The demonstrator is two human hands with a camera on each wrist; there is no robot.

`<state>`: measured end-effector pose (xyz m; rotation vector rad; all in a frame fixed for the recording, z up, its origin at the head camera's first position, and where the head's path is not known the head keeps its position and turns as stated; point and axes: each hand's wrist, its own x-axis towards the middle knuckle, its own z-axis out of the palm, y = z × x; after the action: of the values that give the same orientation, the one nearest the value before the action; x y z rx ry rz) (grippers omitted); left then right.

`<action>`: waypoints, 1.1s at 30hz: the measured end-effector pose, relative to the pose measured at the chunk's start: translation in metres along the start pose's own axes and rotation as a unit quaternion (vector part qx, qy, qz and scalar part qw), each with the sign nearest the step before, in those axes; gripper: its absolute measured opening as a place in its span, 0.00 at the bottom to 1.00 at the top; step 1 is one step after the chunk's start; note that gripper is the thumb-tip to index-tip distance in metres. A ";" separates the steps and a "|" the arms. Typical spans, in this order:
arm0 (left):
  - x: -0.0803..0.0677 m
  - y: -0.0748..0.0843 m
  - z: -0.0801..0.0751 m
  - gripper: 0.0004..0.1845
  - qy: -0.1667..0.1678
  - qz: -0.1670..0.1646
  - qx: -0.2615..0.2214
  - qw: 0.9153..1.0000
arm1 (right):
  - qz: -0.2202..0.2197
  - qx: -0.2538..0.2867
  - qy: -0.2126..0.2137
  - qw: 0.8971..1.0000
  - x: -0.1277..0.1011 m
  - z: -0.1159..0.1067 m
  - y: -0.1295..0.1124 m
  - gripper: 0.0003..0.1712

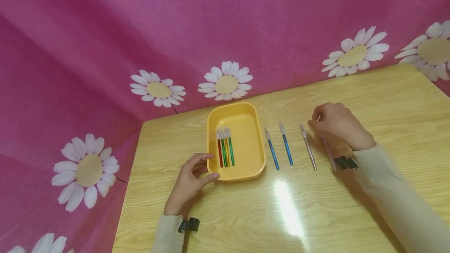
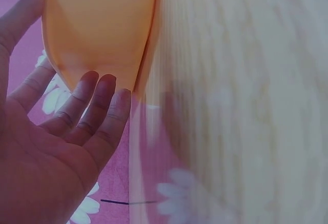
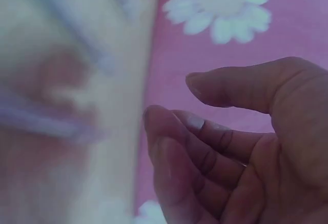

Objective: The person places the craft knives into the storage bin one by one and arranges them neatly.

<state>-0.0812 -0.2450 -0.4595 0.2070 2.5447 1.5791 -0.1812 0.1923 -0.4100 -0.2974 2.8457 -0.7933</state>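
A yellow plastic tray [image 1: 246,139] sits on the table, with my left hand [image 1: 188,182] at its near left corner. My left thumb and fingertips hold the tray's wall [image 2: 102,29] from outside. Inside lie several capped craft knives [image 1: 226,149] with red, green and gold handles. To the tray's right, two blue craft knives [image 1: 287,149] and a pale pink one [image 1: 309,151] lie in a row. My right hand [image 1: 339,124] hovers over another pale pink craft knife [image 1: 328,151]. Its thumb and bent fingers stand apart in the right wrist view, with nothing visible between them.
The wooden table [image 1: 225,214] meets a pink flowered cloth [image 1: 281,30] along its back and left edges. Dark straps [image 1: 189,225] circle both wrists. A bright reflection marks the table's front.
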 end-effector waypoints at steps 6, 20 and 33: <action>0.000 -0.001 0.000 0.30 -0.002 -0.002 -0.007 1.000 | 0.032 0.010 -0.044 0.998 -0.015 0.012 0.032 0.17; 0.001 -0.002 0.000 0.29 0.002 -0.026 -0.012 1.000 | 0.084 0.047 -0.099 0.990 -0.015 0.024 0.038 0.12; 0.000 -0.001 0.001 0.29 0.003 -0.021 -0.019 1.000 | 0.086 0.052 -0.069 0.993 -0.017 0.024 0.043 0.15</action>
<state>-0.0814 -0.2443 -0.4607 0.1428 2.5036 1.6141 -0.1653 0.2205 -0.4506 -0.0870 2.6477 -0.8457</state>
